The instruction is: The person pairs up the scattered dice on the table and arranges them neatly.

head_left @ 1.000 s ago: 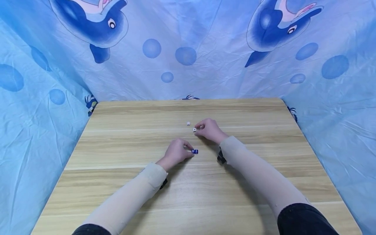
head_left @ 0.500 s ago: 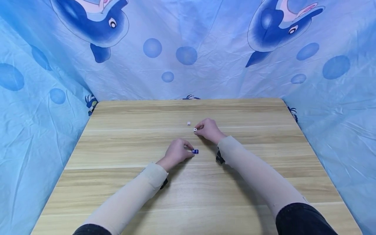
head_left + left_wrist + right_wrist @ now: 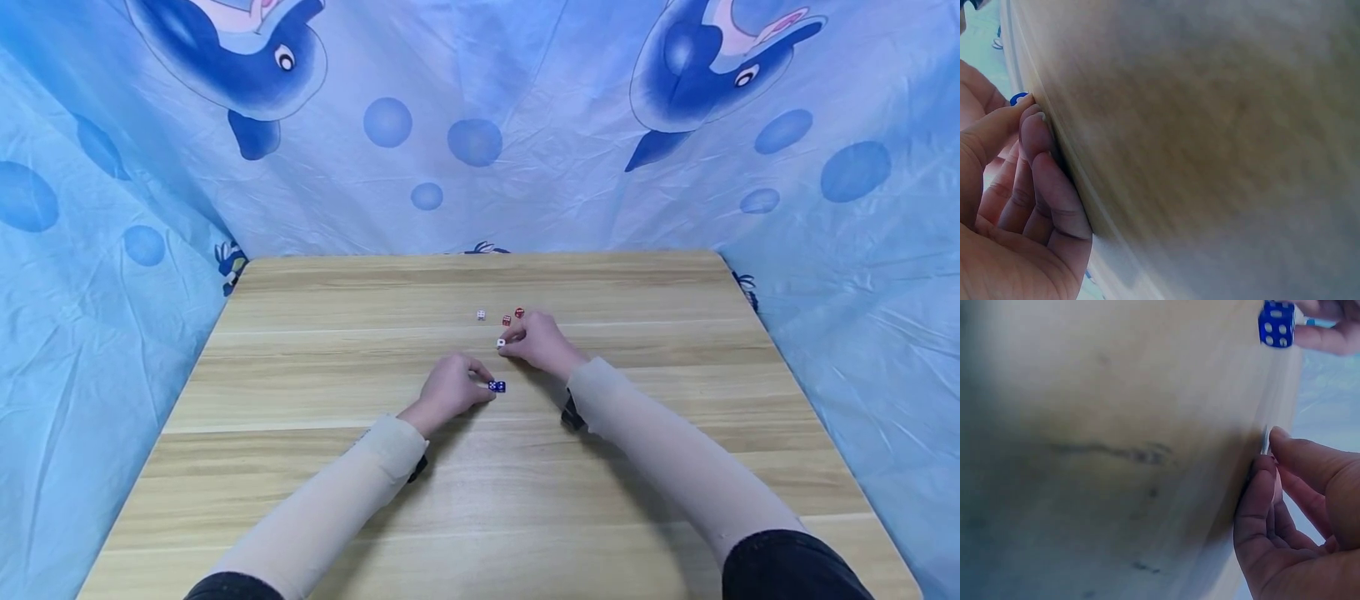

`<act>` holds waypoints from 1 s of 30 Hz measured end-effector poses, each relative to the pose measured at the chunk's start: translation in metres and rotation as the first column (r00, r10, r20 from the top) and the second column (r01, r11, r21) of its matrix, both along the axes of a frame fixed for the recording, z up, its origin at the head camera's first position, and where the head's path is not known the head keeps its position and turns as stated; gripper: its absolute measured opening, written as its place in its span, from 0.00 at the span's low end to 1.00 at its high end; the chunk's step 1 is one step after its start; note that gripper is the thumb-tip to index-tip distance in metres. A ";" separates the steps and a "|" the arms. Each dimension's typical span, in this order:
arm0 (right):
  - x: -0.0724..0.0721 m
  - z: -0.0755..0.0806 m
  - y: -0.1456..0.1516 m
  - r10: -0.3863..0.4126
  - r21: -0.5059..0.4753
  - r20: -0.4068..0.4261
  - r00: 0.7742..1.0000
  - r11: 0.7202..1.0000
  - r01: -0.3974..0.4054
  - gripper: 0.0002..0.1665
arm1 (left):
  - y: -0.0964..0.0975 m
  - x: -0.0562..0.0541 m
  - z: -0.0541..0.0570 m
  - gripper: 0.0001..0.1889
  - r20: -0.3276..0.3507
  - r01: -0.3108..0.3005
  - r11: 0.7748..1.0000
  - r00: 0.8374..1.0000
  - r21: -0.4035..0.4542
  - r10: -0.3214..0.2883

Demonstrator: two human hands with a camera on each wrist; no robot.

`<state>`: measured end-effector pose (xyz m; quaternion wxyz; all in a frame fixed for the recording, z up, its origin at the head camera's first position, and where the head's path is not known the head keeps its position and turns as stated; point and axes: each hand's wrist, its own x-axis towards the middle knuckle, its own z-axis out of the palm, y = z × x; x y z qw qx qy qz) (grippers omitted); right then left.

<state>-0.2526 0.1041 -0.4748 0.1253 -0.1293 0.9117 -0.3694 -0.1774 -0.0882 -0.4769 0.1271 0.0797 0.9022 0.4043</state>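
Observation:
Two blue dice (image 3: 497, 387) sit side by side near the middle of the wooden table. My left hand (image 3: 448, 390) pinches the left one between thumb and forefinger; in the left wrist view only a sliver of blue die (image 3: 1019, 99) shows past the fingertips. The right wrist view has a blue die (image 3: 1277, 326) with white pips at its top. Farther back, my right hand (image 3: 542, 342) pinches a white die (image 3: 501, 343) at its fingertips. Another white die (image 3: 482, 316) lies apart, to the left. Just behind the right fingers are two red dice (image 3: 507, 321).
The wooden table (image 3: 322, 333) has its far edge against a blue cloth backdrop (image 3: 555, 208) printed with dolphins and bubbles. Cloth also hangs along both sides.
My right hand has drawn back slightly toward me with the white die. Two red dice, hidden before, now show behind its fingers. The left hand stays in place at the blue dice.

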 end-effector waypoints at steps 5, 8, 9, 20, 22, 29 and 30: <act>0.016 0.002 0.004 0.032 -0.018 0.035 0.999 0.999 -0.031 0.11 | 0.000 0.001 0.001 0.09 0.019 0.002 1.000 1.000 0.018 -0.002; 0.025 0.003 0.004 0.054 -0.021 0.059 0.997 0.998 -0.053 0.11 | 0.000 0.001 0.002 0.09 0.022 -0.003 1.000 1.000 0.014 0.003; 0.027 0.004 0.004 0.062 -0.024 0.061 0.996 0.998 -0.061 0.11 | 0.001 0.001 0.002 0.09 0.024 -0.005 1.000 1.000 0.011 0.005; 0.038 -0.001 0.005 0.109 -0.003 0.010 0.994 0.994 -0.109 0.08 | 0.002 0.002 0.003 0.08 0.035 -0.019 1.000 0.999 0.022 0.019; 0.038 0.000 0.005 0.111 0.003 0.012 0.994 0.994 -0.111 0.09 | 0.002 0.001 0.002 0.08 0.037 -0.017 1.000 0.999 0.019 0.017; 0.037 0.001 0.005 0.117 -0.003 0.027 0.993 0.993 -0.117 0.11 | 0.002 0.000 0.002 0.09 0.044 -0.023 1.000 0.999 0.011 0.022; 0.037 0.001 0.006 0.116 -0.003 0.028 0.993 0.993 -0.116 0.11 | 0.002 0.000 0.002 0.09 0.045 -0.023 1.000 0.999 0.011 0.023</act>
